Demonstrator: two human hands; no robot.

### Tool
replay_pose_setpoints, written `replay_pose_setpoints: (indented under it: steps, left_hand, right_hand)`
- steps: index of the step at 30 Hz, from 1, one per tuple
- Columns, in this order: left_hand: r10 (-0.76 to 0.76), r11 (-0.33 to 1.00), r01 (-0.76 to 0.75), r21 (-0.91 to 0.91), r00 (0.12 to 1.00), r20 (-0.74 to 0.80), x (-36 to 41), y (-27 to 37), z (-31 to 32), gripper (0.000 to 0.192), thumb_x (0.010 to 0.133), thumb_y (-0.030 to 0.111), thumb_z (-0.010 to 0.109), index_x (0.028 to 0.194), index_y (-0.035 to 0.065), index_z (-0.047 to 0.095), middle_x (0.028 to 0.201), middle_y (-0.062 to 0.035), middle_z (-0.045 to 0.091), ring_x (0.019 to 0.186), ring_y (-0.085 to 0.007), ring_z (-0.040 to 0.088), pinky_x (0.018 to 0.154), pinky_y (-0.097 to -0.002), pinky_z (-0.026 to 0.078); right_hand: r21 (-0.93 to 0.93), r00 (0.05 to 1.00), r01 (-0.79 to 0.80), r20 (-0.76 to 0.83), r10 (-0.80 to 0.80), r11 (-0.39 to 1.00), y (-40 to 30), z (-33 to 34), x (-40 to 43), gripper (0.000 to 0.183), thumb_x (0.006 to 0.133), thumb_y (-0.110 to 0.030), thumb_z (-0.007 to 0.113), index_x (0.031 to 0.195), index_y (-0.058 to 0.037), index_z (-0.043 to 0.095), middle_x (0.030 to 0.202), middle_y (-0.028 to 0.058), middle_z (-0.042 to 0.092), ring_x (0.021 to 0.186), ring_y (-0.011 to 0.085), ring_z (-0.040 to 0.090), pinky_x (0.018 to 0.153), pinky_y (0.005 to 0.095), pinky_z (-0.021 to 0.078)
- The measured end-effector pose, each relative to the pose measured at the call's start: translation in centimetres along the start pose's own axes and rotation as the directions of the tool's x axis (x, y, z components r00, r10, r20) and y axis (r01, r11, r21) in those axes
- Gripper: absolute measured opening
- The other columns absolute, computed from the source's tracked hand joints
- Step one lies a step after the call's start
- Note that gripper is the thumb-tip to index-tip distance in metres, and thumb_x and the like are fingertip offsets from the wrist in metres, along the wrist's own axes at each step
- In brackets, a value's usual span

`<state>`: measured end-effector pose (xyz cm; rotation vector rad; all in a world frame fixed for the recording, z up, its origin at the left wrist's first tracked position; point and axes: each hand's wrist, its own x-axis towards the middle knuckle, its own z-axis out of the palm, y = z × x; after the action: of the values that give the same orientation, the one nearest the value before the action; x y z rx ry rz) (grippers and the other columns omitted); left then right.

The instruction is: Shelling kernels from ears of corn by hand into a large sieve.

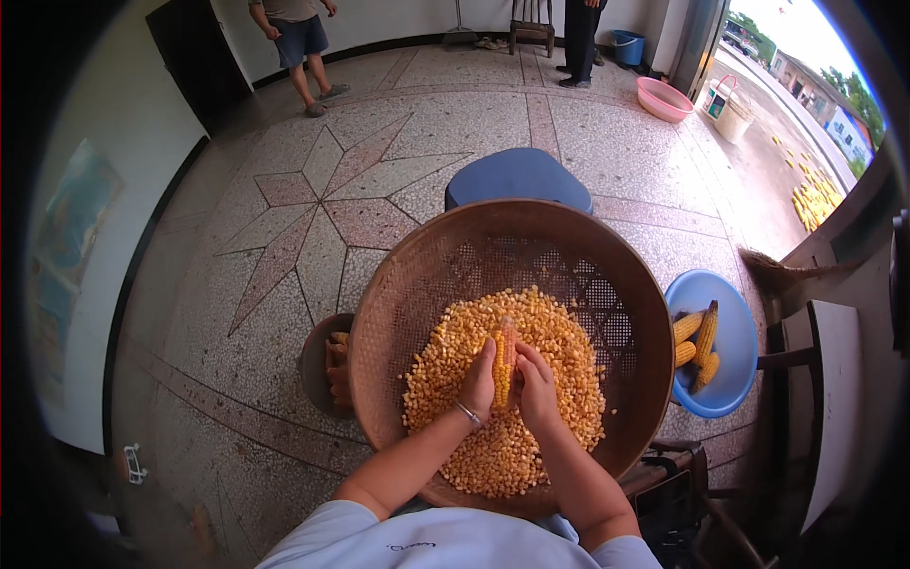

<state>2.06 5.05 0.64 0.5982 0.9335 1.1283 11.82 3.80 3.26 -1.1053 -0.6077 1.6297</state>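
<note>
My left hand (479, 384) holds a partly shelled corn cob (503, 363) upright over a heap of loose yellow kernels (455, 334). Against the cob's right side, where the bare pinkish core shows, my right hand (536, 385) presses with thumb and fingers. Rows of kernels remain on the cob's left side. Beneath both hands lies a large round woven basket (387, 306) with an open-mesh bottom. A blue plastic basin (739, 341) at the right holds several unshelled corn cobs (705, 334). At the left, a brown bowl (313, 370) holds stripped cobs (340, 377), partly hidden by the basket.
A blue stool (519, 174) stands beyond the basket. Two people stand at the far side, near a wooden chair (532, 30). A pink basin (664, 99) and buckets (734, 119) are by the doorway. More corn cobs (817, 203) lie outside. A broom (771, 263) is at the right.
</note>
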Motion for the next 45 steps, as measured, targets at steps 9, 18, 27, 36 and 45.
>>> replay_pose_setpoints:
  steps: [9,18,27,36,45]
  left_hand:
    - [-0.043,0.993,0.037,-0.109,0.998,-0.051,0.4,0.1,0.8,0.049,0.091,0.051,0.03,0.092,0.0078,0.052,0.068,-0.0018,0.056,0.054,-0.0117,0.055,0.047,-0.024,0.046]
    - [-0.04,0.995,0.036,-0.095,0.998,-0.047,0.0,0.2,0.4,0.049,0.09,0.052,0.03,0.093,0.008,0.052,0.068,-0.0024,0.055,0.055,-0.0112,0.054,0.048,-0.0231,0.045]
    - [-0.048,0.998,0.049,0.031,0.998,-0.046,0.0,0.2,-0.4,0.06,0.092,0.049,0.03,0.123,-0.0002,0.043,0.118,-0.011,0.048,0.107,-0.0175,0.046,0.093,-0.0297,0.035]
    - [-0.008,1.0,0.006,-0.028,0.999,-0.041,0.8,-1.0,-1.1,0.053,0.092,0.046,0.032,0.109,0.0007,0.053,0.102,-0.0076,0.056,0.093,-0.0146,0.051,0.085,-0.0275,0.039]
    - [0.073,0.984,-0.061,0.166,0.995,-0.062,-0.2,-0.1,0.0,0.051,0.093,0.047,0.031,0.098,0.0025,0.056,0.093,-0.0047,0.055,0.086,-0.013,0.049,0.079,-0.0266,0.039]
  right_hand:
    - [-0.247,0.981,0.18,0.117,-0.155,0.952,1.1,-0.8,1.0,0.045,0.089,-0.027,0.051,0.125,-0.0008,0.04,0.089,0.0032,0.051,0.07,0.0066,0.05,0.05,0.0191,0.0428]
    - [-0.233,0.995,0.088,0.057,-0.077,0.969,1.3,-0.9,0.6,0.038,0.094,-0.025,0.041,0.124,-0.0013,0.043,0.076,-0.0013,0.049,0.056,0.003,0.042,0.044,0.0171,0.0346]
    - [-0.346,0.99,0.126,0.11,-0.093,0.93,1.7,-0.4,0.5,0.041,0.092,-0.021,0.047,0.125,0.0019,0.038,0.106,0.0094,0.053,0.099,0.0162,0.049,0.085,0.027,0.0395]
    - [-0.229,0.996,0.089,0.018,-0.087,0.969,1.6,-0.3,0.4,0.037,0.095,-0.021,0.037,0.124,0.0027,0.042,0.108,0.0079,0.052,0.099,0.0133,0.049,0.084,0.0241,0.0392]
    - [-0.234,0.957,0.279,0.145,-0.25,0.931,2.3,-0.4,0.6,0.04,0.092,-0.023,0.045,0.122,0.0029,0.043,0.107,0.0071,0.052,0.099,0.0133,0.048,0.086,0.0262,0.0388]
